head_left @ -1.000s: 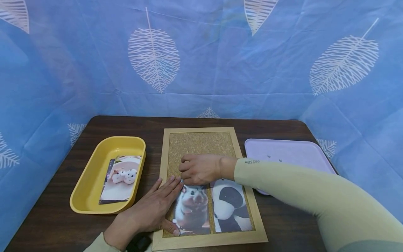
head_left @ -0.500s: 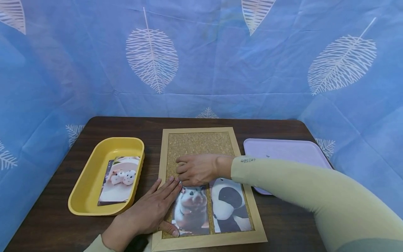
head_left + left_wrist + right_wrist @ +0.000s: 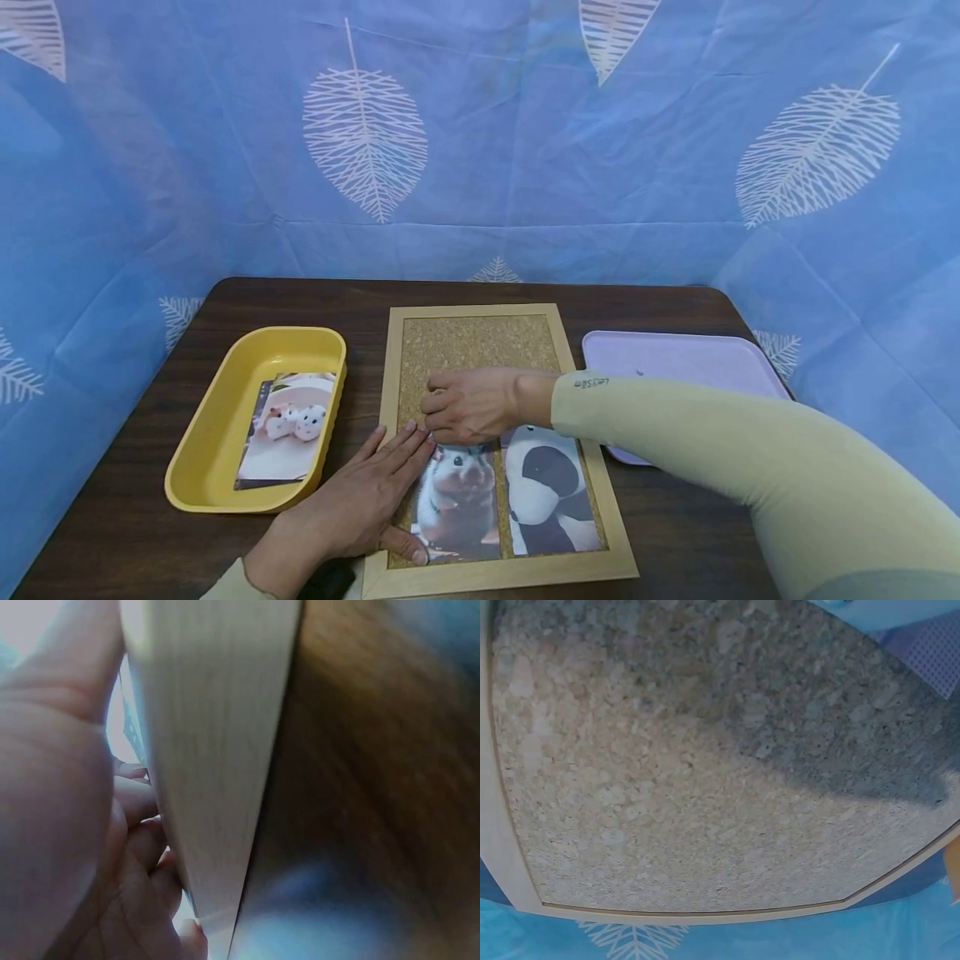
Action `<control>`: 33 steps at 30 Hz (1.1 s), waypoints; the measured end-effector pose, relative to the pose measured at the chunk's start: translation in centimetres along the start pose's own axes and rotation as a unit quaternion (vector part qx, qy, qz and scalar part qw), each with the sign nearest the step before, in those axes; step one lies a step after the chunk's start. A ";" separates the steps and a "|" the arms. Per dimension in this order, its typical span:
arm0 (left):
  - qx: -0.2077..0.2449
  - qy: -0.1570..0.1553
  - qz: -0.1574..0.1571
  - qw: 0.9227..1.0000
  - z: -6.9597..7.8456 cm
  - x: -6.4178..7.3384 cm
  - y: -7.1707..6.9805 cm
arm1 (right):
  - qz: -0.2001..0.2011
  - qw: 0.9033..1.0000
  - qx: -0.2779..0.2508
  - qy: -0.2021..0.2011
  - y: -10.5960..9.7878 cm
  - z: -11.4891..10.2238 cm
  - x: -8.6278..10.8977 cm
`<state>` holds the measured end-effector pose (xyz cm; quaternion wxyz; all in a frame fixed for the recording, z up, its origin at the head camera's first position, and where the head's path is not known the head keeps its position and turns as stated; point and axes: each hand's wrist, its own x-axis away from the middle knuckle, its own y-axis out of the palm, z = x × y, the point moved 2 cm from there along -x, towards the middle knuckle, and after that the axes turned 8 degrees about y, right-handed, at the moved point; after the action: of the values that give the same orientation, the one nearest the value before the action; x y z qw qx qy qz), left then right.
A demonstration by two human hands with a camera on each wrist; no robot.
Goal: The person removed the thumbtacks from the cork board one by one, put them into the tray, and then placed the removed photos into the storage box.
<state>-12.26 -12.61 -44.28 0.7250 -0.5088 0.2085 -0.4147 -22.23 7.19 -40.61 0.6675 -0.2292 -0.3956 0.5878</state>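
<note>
A wood-framed cork board (image 3: 480, 340) lies on the table, with two photos on its near half. My left hand (image 3: 367, 492) lies flat across the board's left edge, straight fingertips and thumb at the left side of a photo of a grey-and-white hamster (image 3: 456, 504). Over that photo's top edge is my right hand (image 3: 480, 404), fingers curled and pointing down; I cannot tell what they hold, as the hand covers it. To the right lies a photo of a black-and-white animal (image 3: 551, 500). The right wrist view shows bare cork (image 3: 645, 802) and the far frame.
A yellow tray (image 3: 198, 450) with a small stack of photos (image 3: 288, 442) stands on the left. On the right a lilac tray (image 3: 697, 358) carries a tiny grey piece (image 3: 639, 372); my right sleeve (image 3: 675, 425) crosses in front of it. A patterned blue cloth hangs behind the table.
My right forearm has shifted slightly, and its sleeve now covers one of the tiny pieces on the lilac tray. The right hand stays at the hamster photo's top edge; the left hand is unmoved.
</note>
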 end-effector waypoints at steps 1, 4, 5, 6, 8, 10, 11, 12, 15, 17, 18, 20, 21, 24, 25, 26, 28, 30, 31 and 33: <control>0.001 -0.001 0.000 1.000 0.0 0.0 0.0 | -0.002 1.000 -0.003 0.000 0.0 0.0 0.0; -0.001 -0.002 -0.001 1.000 0.1 0.0 -0.1 | -0.005 1.000 -0.008 0.001 0.0 0.1 -0.1; -0.002 -0.003 -0.001 1.000 0.1 0.0 -0.1 | -0.006 1.000 -0.009 0.001 0.0 0.1 -0.2; -0.003 -0.004 -0.001 1.000 0.1 0.1 -0.1 | -0.008 1.000 -0.010 0.001 0.0 0.1 -0.2; -0.003 -0.003 0.000 1.000 0.1 0.1 -0.1 | -0.011 1.000 -0.011 0.001 0.0 0.1 -0.2; -0.003 -0.003 -0.001 1.000 0.1 0.0 -0.1 | -0.014 1.000 -0.008 0.003 0.0 0.0 -0.2; -0.003 -0.003 -0.001 1.000 0.1 0.0 -0.1 | -0.015 1.000 -0.008 0.004 0.0 0.0 -0.2; -0.003 -0.003 -0.002 1.000 0.1 0.0 -0.1 | -0.015 1.000 -0.008 0.006 0.0 0.0 -0.2; 0.000 -0.002 -0.004 1.000 0.1 -0.1 -0.1 | -0.017 1.000 -0.010 0.015 0.1 0.0 0.0; 0.001 -0.001 -0.005 1.000 0.2 -0.2 -0.1 | -0.018 1.000 -0.010 0.020 0.0 0.0 0.1; 0.002 -0.002 -0.005 1.000 0.2 -0.2 -0.2 | -0.018 1.000 -0.010 0.021 0.0 0.0 0.1; 0.004 -0.003 -0.005 1.000 0.2 -0.2 -0.2 | -0.019 1.000 -0.008 0.023 -0.2 0.0 0.1; 0.005 -0.003 -0.005 1.000 0.2 -0.2 -0.2 | -0.020 0.999 -0.007 0.024 -0.2 0.0 0.1; 0.007 -0.006 -0.007 1.000 0.2 -0.2 -0.3 | -0.025 0.999 -0.006 0.024 -0.5 0.0 0.1; 0.008 -0.007 -0.008 1.000 0.2 -0.2 -0.3 | -0.028 0.999 -0.005 0.024 -0.6 0.0 0.0; 0.008 -0.008 -0.009 1.000 0.2 -0.2 -0.3 | -0.031 0.999 -0.001 0.023 -0.6 0.0 0.0; 0.009 -0.010 -0.010 1.000 0.2 -0.2 -0.3 | -0.034 0.999 0.001 0.023 -0.6 0.0 0.0; 0.009 -0.010 -0.010 1.000 0.2 -0.2 -0.3 | -0.035 0.999 0.001 0.024 -0.5 -0.1 -0.1; 0.010 -0.010 -0.009 1.000 0.2 -0.2 -0.3 | -0.036 0.999 0.001 0.025 -0.4 -0.1 -0.1; 0.011 -0.010 -0.010 1.000 0.1 -0.2 -0.2 | -0.039 0.999 -0.002 0.028 -0.5 0.0 -0.2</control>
<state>-12.34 -12.40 -44.05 0.7285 -0.5067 0.1921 -0.4191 -21.92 6.93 -40.33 0.6998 -0.2314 -0.3871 0.5540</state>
